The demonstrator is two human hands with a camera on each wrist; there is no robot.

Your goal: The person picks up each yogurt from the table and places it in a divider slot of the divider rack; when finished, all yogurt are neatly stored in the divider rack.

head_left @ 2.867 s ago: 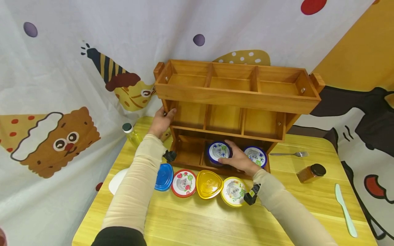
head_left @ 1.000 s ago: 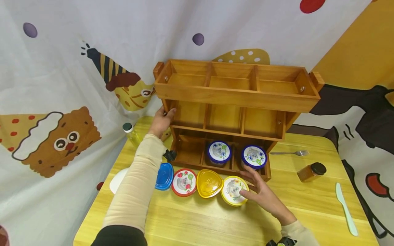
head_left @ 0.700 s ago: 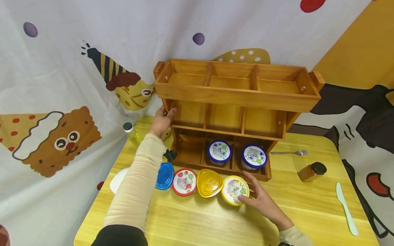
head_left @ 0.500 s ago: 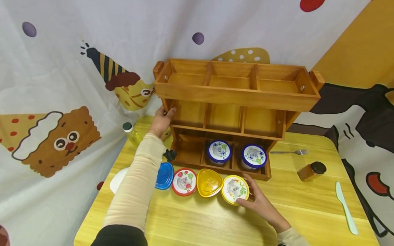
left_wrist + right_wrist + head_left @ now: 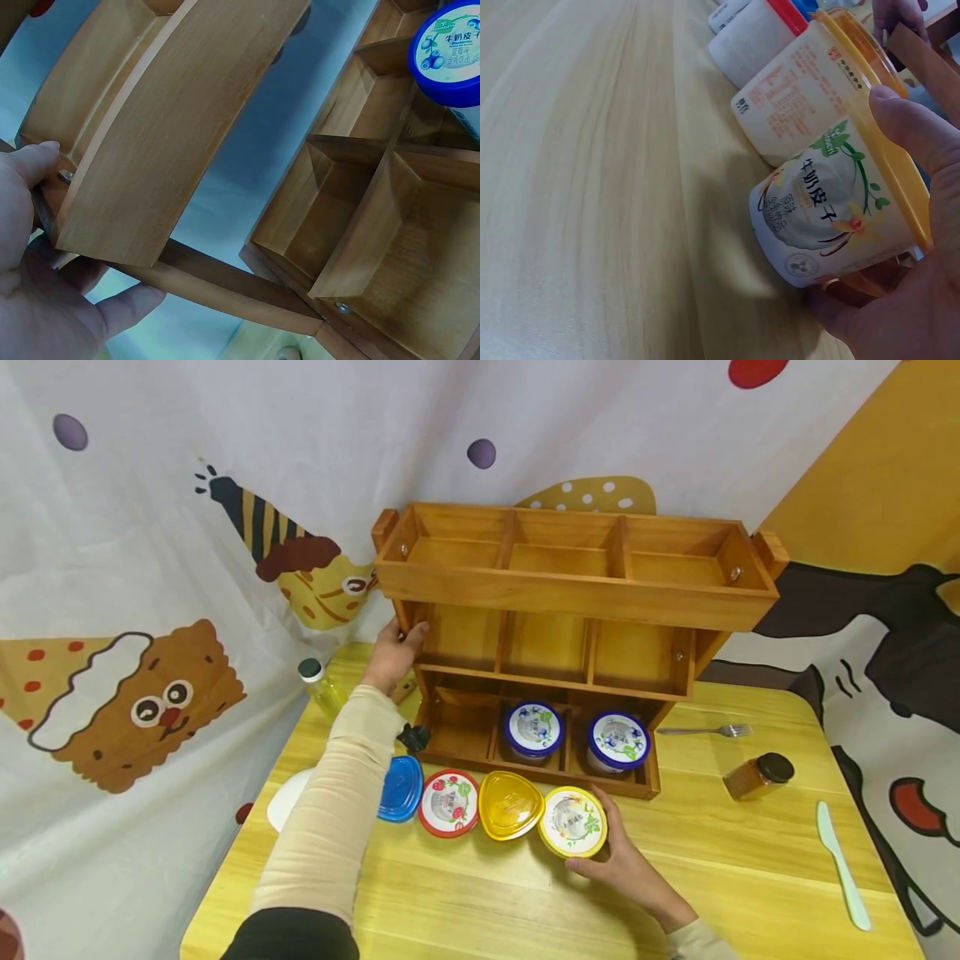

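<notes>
My left hand [image 5: 393, 658] grips the left side of a three-tier wooden rack [image 5: 577, 596], thumb inside the middle tier and fingers outside. At the row's right end, my right hand [image 5: 626, 862] holds a yogurt cup with a yellow-rimmed lid [image 5: 573, 822], which stands on the table. The right wrist view shows its white printed side [image 5: 825, 202], with the thumb at the lid's rim and fingers on the opposite side. Two blue-lidded yogurt cups, one in the middle [image 5: 534, 728] and one in the right compartment [image 5: 618, 741], sit in the bottom tier.
Left of the held cup stand a yellow-lidded tub [image 5: 511, 806], a red-rimmed cup [image 5: 448, 803] and a blue-lidded tub [image 5: 400, 789]. A bottle [image 5: 322, 687] stands far left. On the right lie a fork [image 5: 712, 730], a dark-lidded jar [image 5: 757, 777] and a pale green knife [image 5: 843, 864].
My right hand has let go of the middle blue-lidded cup, moved down toward the front, and closed round the yellow-rimmed cup. My left hand has stayed on the rack.
</notes>
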